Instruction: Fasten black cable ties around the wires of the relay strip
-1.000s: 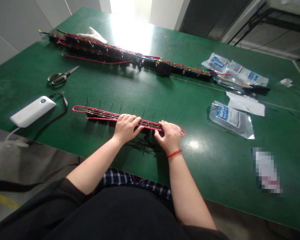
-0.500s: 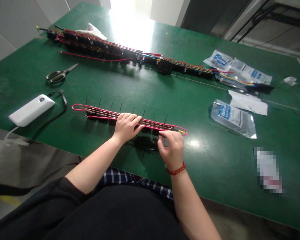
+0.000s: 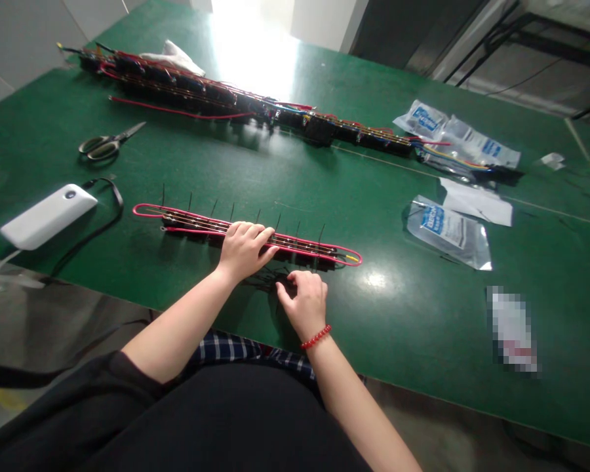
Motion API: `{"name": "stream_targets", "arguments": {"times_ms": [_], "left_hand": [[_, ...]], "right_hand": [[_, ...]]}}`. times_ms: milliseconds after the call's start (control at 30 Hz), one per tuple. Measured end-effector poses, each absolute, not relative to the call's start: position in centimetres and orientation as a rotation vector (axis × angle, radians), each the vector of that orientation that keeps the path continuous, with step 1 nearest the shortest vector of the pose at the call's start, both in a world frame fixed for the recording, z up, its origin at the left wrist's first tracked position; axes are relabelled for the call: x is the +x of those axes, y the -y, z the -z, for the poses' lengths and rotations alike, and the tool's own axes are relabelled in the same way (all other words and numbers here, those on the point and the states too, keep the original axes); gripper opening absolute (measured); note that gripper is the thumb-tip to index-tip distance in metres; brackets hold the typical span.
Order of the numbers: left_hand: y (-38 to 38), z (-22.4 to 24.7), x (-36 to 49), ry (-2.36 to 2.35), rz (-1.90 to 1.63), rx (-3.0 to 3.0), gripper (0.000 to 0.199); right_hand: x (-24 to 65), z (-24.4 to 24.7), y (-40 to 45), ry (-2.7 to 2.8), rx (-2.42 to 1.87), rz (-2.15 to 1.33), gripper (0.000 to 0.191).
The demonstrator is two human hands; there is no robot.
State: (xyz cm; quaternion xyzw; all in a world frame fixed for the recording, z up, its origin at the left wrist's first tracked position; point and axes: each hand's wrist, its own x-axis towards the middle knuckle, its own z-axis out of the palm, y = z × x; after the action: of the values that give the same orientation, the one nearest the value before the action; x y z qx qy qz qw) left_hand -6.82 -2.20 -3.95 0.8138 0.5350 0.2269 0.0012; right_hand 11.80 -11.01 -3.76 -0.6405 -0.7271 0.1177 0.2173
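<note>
Scissors (image 3: 105, 147) and a white power bank (image 3: 49, 216) out on your left: are you using them?

Neither is in my hands. They lie on the green workbench (image 3: 398, 328), with the power bank's black cable (image 3: 103, 196) curling beside it.

And that red-looped wiring harness (image 3: 150, 210)?

It lies flat in front of me, near the bench edge. My left hand (image 3: 243, 249) rests on top, fingers together, pressing it down. Cable-tie tails (image 3: 320, 236) stand up along it; I count eight, uncut.

Your right hand (image 3: 305, 305)?

It's down in the loose tangle of black cable ties (image 3: 265, 282) just below the harness, fingers curled over them. Whether I've pinched one, I can't tell from this view.

So how far along does it look?

I'd judge that ties run along most of this harness, with loose ones left in the pile. The longer harness (image 3: 255, 105) across the bench lies bundled, its wires running toward the clear plastic bags (image 3: 447, 229) on the right.
</note>
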Motion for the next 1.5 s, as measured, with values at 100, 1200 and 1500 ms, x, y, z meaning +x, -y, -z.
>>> {"name": "stream_targets", "arguments": {"times_ms": [100,1200,1500], "left_hand": [[2.2,4.0,-6.9,-1.669,-0.713,2.551,0.038],[2.2,4.0,-6.9,-1.697,-0.681,2.598,0.04],[2.2,4.1,-6.9,-1.687,-0.702,2.587,0.04]], "right_hand": [[11.7,3.7,10.9,2.027,-1.795,-0.323,0.015],[10.8,3.4,10.3,2.07,-1.843,-0.279,0.007],[11.0,3.7,10.2,1.932,-1.838,-0.267,0.007]]}}
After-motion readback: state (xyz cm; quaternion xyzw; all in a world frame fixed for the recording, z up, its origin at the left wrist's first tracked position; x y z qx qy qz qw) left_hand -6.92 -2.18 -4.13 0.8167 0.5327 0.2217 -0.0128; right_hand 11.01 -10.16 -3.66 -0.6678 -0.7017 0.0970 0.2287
